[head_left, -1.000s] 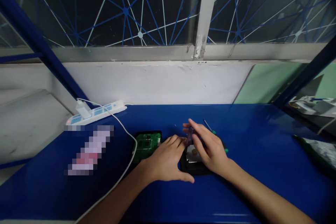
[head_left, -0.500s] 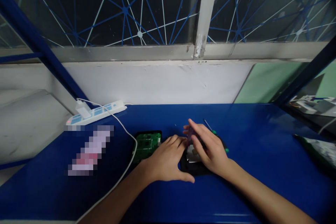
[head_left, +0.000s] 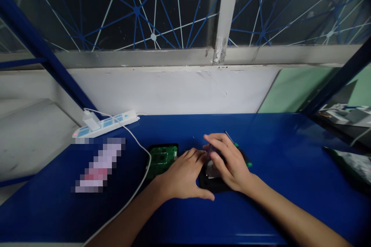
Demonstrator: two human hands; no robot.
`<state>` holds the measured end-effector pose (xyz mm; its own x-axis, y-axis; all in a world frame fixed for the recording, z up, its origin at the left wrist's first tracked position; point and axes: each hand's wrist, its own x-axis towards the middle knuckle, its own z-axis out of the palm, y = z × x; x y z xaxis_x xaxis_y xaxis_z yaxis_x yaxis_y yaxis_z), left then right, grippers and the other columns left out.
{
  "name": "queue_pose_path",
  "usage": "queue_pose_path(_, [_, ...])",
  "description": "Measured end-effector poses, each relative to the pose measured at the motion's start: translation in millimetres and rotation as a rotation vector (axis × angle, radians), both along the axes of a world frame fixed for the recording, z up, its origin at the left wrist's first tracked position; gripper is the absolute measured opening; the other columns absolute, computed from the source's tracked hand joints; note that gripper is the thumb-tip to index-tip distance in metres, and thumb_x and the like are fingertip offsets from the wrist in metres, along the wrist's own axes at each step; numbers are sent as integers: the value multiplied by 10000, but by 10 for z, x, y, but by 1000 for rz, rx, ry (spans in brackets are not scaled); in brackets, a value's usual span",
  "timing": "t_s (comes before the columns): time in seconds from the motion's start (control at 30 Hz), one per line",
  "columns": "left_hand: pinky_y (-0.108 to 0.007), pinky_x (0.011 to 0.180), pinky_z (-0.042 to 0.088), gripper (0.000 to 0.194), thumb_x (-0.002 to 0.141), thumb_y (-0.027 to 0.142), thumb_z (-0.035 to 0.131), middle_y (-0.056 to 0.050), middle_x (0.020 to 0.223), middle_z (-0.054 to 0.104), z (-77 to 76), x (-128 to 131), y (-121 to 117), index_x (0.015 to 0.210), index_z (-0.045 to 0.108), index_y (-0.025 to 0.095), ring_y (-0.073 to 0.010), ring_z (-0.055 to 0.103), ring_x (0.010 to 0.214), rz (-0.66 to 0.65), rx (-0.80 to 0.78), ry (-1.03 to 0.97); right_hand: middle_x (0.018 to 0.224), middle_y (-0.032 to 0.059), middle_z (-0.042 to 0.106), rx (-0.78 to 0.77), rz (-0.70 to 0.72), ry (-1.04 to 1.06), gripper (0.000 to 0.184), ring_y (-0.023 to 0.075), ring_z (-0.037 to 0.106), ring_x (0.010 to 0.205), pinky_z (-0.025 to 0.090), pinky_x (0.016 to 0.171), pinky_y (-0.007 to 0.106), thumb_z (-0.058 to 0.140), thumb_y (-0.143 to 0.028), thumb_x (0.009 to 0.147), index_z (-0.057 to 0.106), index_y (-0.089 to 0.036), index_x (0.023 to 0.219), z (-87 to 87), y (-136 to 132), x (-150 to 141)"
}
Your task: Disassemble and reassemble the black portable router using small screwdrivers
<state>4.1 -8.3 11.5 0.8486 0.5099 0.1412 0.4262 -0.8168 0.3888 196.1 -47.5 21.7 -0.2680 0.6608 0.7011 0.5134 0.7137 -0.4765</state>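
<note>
My right hand is closed around the purple see-through handle of what looks like a screwdriver, held upright. Its tip is hidden by my fingers. Below lies a black casing with a silvery metal plate in it, partly covered by both hands. My left hand rests flat at the casing's left side, fingers stretched forward and thumb spread along the near edge. Left of it is a green circuit board in a black shell. Beyond my right hand lies another screwdriver with a green and black handle, partly hidden.
A white power strip with a plugged-in adapter stands at the back left of the blue table. Its white cable crosses past the circuit board. A pixelated pinkish item lies left, a dark bag at far right.
My right hand's fingers have shifted and curled more around the purple handle, the index finger lower and further left. My left hand and the casing stay in place.
</note>
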Motion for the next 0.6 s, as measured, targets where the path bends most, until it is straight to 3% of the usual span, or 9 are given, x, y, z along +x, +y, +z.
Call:
queue_pose_path(0.1, [-531, 1065, 419, 912, 637, 681, 817, -142, 1323, 579, -16, -4, 6, 1335, 487, 195, -368, 533, 1198, -4, 16, -5, 1376, 134, 520, -14, 51, 24, 583, 194, 649, 1077, 582, 919, 396, 380, -120, 999, 278, -278, 1550, 15, -9, -6])
queue_pose_path(0.2, [-525, 1069, 417, 978, 652, 722, 781, -153, 1331, 570, -29, -9, 8, 1393, 443, 181, -369, 527, 1207, -3, 39, -1, 1323, 125, 577, -8, 30, 33, 615, 180, 662, 1041, 583, 904, 365, 374, -91, 996, 230, -258, 1570, -8, 3, -10])
queue_pose_path(0.3, [-526, 1059, 425, 974, 650, 732, 776, -162, 1326, 571, -29, -9, 2, 1378, 464, 164, -378, 529, 1197, -3, 48, 18, 1151, 90, 645, 26, -42, 56, 606, 184, 668, 987, 587, 870, 355, 481, -113, 980, 297, -268, 1536, -52, 30, -6])
queue_pose_path(0.43, [-527, 1046, 435, 931, 629, 702, 811, -140, 1336, 567, -11, -4, -8, 1341, 489, 196, -374, 530, 1200, 16, 31, 15, 962, 56, 632, 105, -90, 68, 470, 199, 647, 870, 595, 777, 374, 673, -207, 907, 513, -272, 1343, -64, 45, 9])
queue_pose_path(0.5, [-524, 1049, 433, 920, 627, 678, 828, -141, 1347, 563, 3, -2, -9, 1337, 490, 200, -370, 525, 1208, 14, 24, 14, 978, 71, 632, 106, -81, 44, 419, 214, 642, 889, 596, 771, 393, 667, -242, 913, 540, -262, 1312, -41, 31, 11])
queue_pose_path(0.6, [-518, 1058, 427, 888, 640, 666, 827, -142, 1320, 582, 18, 0, -6, 1316, 505, 188, -362, 537, 1187, -3, 14, 19, 1136, 119, 635, 64, -34, 32, 452, 228, 650, 1020, 592, 850, 424, 493, -192, 990, 449, -247, 1436, -3, 2, 0])
